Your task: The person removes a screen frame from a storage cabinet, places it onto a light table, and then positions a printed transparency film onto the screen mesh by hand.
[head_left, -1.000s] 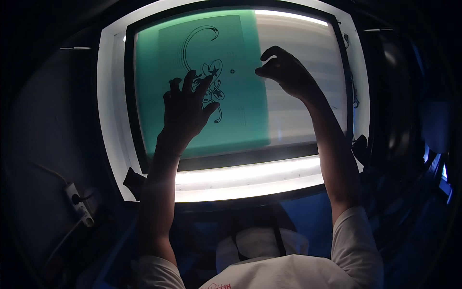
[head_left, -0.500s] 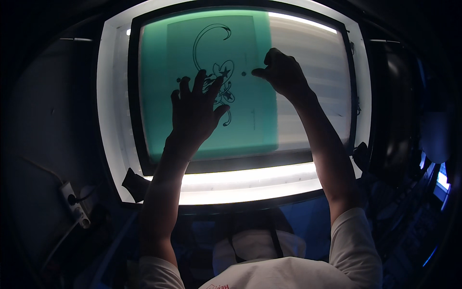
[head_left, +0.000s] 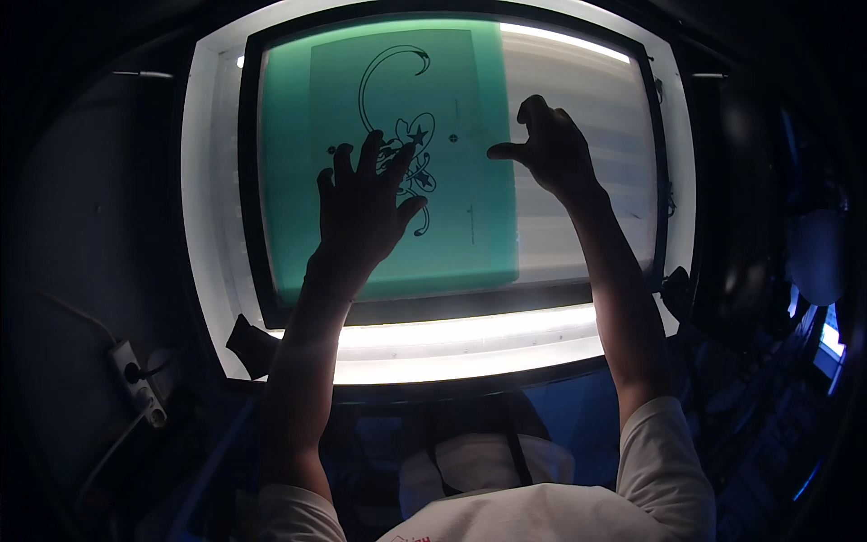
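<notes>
My left hand (head_left: 361, 215) lies with fingers spread over a transparent film sheet (head_left: 452, 77) that carries a dark curling design with stars (head_left: 416, 137). Its fingers and palm hide part of the drawing. The film rests on the green-coated part (head_left: 498, 194) of a dark-framed printing screen (head_left: 254, 181). My right hand (head_left: 557, 155) is over the pale part of the screen, its thumb pointing left at the green edge and the other fingers bent. A gap shows between thumb and fingers, with nothing visible in it.
The screen lies on a bright light table (head_left: 461, 352). Dark clamp-like pieces (head_left: 250, 347) sit at its near corners. At the lower left is a white power strip (head_left: 140, 384) with a plug and cables. A lit screen (head_left: 832, 332) glows at the far right.
My right hand has moved right, away from the round mark at the film's edge, and its thumb and fingers have parted. My left hand has stayed on the film.
</notes>
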`<state>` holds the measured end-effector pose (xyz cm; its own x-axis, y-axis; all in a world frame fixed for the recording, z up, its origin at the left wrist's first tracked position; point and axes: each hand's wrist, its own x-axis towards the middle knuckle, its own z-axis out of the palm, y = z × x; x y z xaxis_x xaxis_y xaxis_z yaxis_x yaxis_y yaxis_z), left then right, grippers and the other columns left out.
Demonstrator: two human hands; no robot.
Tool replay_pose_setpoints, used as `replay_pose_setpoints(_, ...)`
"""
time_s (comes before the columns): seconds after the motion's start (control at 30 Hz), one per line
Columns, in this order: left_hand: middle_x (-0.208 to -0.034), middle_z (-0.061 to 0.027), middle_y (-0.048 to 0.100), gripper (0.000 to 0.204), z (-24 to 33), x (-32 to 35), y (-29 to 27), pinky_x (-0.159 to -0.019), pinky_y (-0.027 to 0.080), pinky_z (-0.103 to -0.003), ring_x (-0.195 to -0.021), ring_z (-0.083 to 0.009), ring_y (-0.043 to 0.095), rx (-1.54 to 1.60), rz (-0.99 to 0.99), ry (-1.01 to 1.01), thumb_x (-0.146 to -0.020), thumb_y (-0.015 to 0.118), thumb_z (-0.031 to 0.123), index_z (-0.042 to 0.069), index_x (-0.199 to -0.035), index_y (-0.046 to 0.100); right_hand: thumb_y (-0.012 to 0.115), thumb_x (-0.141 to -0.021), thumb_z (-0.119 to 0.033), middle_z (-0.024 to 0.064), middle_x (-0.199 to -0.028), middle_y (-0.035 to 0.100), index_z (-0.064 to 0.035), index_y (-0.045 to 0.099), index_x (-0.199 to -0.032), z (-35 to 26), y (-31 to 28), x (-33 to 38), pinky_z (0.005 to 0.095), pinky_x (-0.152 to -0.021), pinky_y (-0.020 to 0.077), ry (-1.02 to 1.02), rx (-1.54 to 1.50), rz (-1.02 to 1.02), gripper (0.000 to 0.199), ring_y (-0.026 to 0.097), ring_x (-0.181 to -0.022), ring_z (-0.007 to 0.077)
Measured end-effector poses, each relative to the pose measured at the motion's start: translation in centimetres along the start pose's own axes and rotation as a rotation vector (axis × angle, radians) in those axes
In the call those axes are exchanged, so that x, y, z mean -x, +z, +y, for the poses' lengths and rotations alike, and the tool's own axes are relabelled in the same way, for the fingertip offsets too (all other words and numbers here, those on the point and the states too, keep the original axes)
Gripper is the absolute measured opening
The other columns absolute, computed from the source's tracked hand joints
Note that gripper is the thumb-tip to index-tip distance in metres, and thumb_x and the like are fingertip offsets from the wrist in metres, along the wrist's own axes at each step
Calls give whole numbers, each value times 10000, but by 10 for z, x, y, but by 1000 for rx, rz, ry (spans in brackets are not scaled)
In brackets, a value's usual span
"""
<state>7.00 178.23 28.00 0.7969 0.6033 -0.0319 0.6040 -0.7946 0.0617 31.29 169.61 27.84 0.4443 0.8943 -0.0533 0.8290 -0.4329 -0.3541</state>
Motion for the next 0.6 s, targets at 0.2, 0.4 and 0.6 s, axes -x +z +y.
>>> replay_pose_setpoints(0.2, -1367, -124, 391, 651, 0, -1, 5, -894, 424, -505, -1198, -382, 409, 22, 54, 18, -792, 680, 465, 237, -1356, 449, 772, -617, -579, 85, -822, 590, -38, 509, -953, 1, 19, -25, 395, -753, 472, -89, -4, 155, 689, 572, -817, 268)
replay_pose_setpoints(0.4, -1361, -116, 398, 653, -3, 0, 8, -884, 431, -504, -1185, -376, 415, 7, 81, 17, -774, 693, 471, 233, -1338, 466, 783, -549, -619, 73, -886, 591, -47, 530, -950, -17, 26, -19, 380, -789, 441, -110, 64, 166, 743, 542, -853, 243)
replay_pose_setpoints(0.6, -1362, -119, 398, 647, 0, -5, 7, -877, 431, -502, -1177, -369, 414, 17, 59, 46, -785, 684, 464, 231, -1344, 456, 805, -568, -569, 53, -937, 571, -61, 517, -995, 33, 5, 20, 370, -819, 414, -19, 87, 151, 724, 520, -871, 229)
